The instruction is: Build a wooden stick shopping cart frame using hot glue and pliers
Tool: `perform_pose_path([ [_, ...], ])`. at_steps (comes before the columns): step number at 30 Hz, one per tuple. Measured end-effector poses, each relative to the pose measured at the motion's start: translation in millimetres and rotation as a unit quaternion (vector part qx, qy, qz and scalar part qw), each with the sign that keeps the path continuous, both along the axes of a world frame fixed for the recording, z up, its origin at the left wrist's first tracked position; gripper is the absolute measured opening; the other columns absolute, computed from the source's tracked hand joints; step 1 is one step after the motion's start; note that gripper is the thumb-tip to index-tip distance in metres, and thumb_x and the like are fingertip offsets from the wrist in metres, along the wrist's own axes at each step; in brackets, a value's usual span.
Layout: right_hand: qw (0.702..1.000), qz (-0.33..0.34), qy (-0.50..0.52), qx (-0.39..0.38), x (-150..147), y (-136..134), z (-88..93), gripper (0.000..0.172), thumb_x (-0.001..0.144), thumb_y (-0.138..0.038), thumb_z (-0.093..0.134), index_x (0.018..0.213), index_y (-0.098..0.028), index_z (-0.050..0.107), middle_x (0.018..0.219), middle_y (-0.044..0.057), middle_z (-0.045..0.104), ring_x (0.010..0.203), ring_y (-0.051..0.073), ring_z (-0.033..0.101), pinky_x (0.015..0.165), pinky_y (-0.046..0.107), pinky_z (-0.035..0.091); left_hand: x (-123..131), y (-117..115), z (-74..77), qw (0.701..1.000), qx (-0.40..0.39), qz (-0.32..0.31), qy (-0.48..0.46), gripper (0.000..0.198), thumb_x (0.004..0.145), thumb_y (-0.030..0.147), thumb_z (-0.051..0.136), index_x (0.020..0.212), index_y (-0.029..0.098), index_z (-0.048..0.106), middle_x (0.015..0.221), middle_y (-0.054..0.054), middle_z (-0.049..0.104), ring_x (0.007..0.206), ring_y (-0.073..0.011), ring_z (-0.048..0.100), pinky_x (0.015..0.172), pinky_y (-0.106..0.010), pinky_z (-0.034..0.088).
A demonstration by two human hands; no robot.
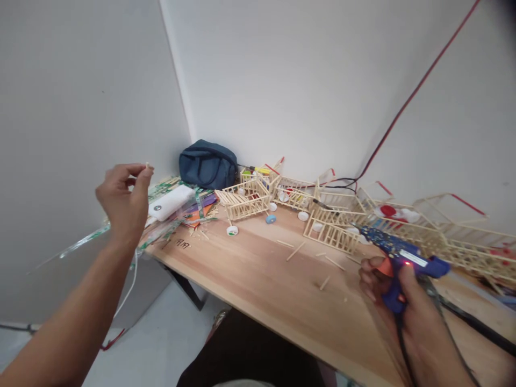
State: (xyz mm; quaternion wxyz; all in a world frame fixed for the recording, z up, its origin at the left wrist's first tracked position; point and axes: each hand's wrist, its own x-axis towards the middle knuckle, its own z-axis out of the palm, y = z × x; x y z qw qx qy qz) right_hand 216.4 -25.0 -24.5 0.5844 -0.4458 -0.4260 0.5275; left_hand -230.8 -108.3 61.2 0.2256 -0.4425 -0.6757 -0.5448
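Nearest, the right hand [417, 312] has its grip wrapped round the handle of a blue glue gun [397, 248], a red light glowing on it; the nozzle points toward the stickwork, though I can't tell whether it touches any. The left hand [127, 193] is up off the table [258, 269], thumb and forefinger pinched on a small pale piece [148, 165] that is joined to nothing. Past the hands, loose sticks [296, 251] lie scattered, unattached. Farther back, cart-like stick frames [231, 198] stand in a row with slatted sides, several topped by red bars, so I'd judge much of the joining done there. A blue cap [271, 219] and white caps [303, 216] sit about them; which are fixed, I can't make out. Behind rests a dark blue bag [207, 164].
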Motion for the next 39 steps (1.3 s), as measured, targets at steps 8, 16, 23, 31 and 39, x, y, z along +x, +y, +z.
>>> perform_pose_path([
  [8, 0.995, 0.085, 0.045, 0.005, -1, 1, -1.2, 0.048, 0.067, -0.064, 0.072, 0.083, -0.019, 0.065, 0.071, 0.002, 0.061, 0.054, 0.012, 0.052, 0.044, 0.022, 0.040, 154, 30, -31.4, 0.863, -0.145, -0.406, -0.264, 0.022, 0.076, 0.038, 0.070, 0.086, 0.018, 0.068, 0.076, -0.001, 0.066, 0.066, -0.0123, 0.058, 0.060, -0.025, 0.045],
  [16, 0.993, 0.104, 0.040, 0.035, -4, -5, 1.5, 0.044, 0.079, -0.063, 0.061, 0.082, -0.020, 0.059, 0.068, 0.000, 0.057, 0.051, 0.011, 0.049, 0.045, 0.023, 0.035, 233, 113, -68.2, 0.665, -0.235, -0.592, -0.390, 0.035, 0.070, 0.045, 0.073, 0.081, 0.014, 0.062, 0.071, -0.001, 0.062, 0.047, -0.0041, 0.041, 0.045, -0.020, 0.032],
  [23, 0.994, 0.093, -0.026, 0.049, -7, -15, -2.6, 0.044, 0.083, -0.062, 0.055, 0.079, -0.019, 0.058, 0.064, 0.001, 0.055, 0.052, 0.012, 0.045, 0.047, 0.025, 0.033, 240, 113, -81.9, 0.664, -0.236, -0.574, -0.416, 0.031, 0.065, 0.037, 0.077, 0.082, 0.014, 0.065, 0.068, 0.001, 0.062, 0.049, -0.0046, 0.041, 0.047, -0.020, 0.030],
  [31, 0.991, 0.078, -0.076, 0.079, -15, -25, 5.1, 0.042, 0.087, -0.058, 0.052, 0.076, -0.018, 0.059, 0.061, 0.001, 0.054, 0.054, 0.012, 0.046, 0.051, 0.026, 0.034, 234, 117, -82.8, 0.703, -0.207, -0.563, -0.382, 0.023, 0.064, 0.030, 0.077, 0.077, 0.015, 0.067, 0.066, 0.001, 0.061, 0.056, -0.0085, 0.049, 0.054, -0.021, 0.035],
  [39, 0.980, 0.106, -0.135, 0.103, -4, -21, 0.0, 0.044, 0.090, -0.058, 0.047, 0.077, -0.018, 0.059, 0.063, 0.002, 0.056, 0.056, 0.013, 0.050, 0.052, 0.026, 0.037, 235, 116, -82.8, 0.753, -0.184, -0.563, -0.287, 0.016, 0.074, 0.030, 0.068, 0.079, 0.015, 0.072, 0.075, -0.004, 0.069, 0.067, -0.0130, 0.056, 0.060, -0.024, 0.041],
])
